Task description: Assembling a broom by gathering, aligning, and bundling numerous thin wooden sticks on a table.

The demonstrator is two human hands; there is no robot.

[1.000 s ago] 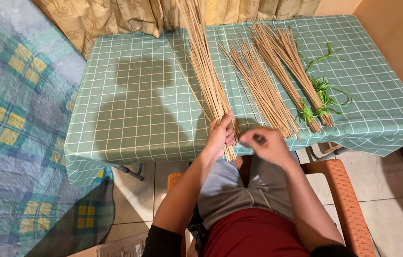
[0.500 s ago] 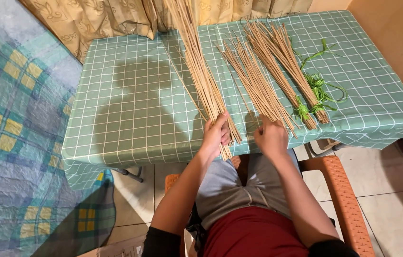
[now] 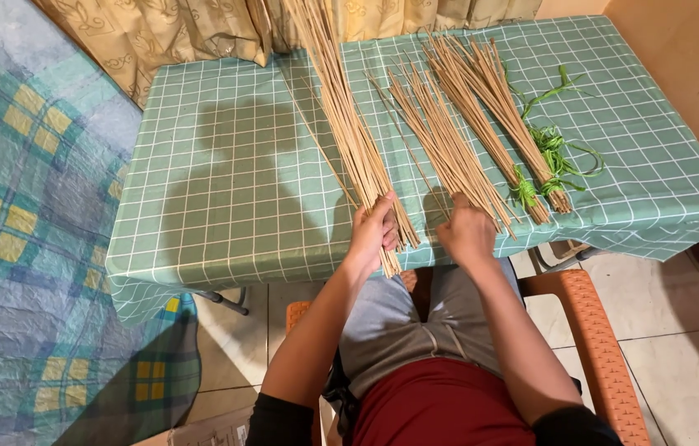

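A long bundle of pale thin sticks [image 3: 348, 124] lay diagonally across the middle of the frame, its lower end at the near edge of the green checked tablecloth [image 3: 234, 182], where the left hand [image 3: 373, 234] was closed around it. Just right of centre, the right hand [image 3: 467, 235] rested curled at the table edge, touching the foot of a looser spread of sticks [image 3: 440, 136]; whether it gripped any could not be told. Further right lay two bundles tied with green ribbon [image 3: 560, 157] near their lower ends. Beige patterned curtains [image 3: 168, 33] hung along the top of the frame. The person sat on an orange woven chair [image 3: 593, 330], lower right, with a blue and yellow plaid cover [image 3: 19, 206] filling the left side.
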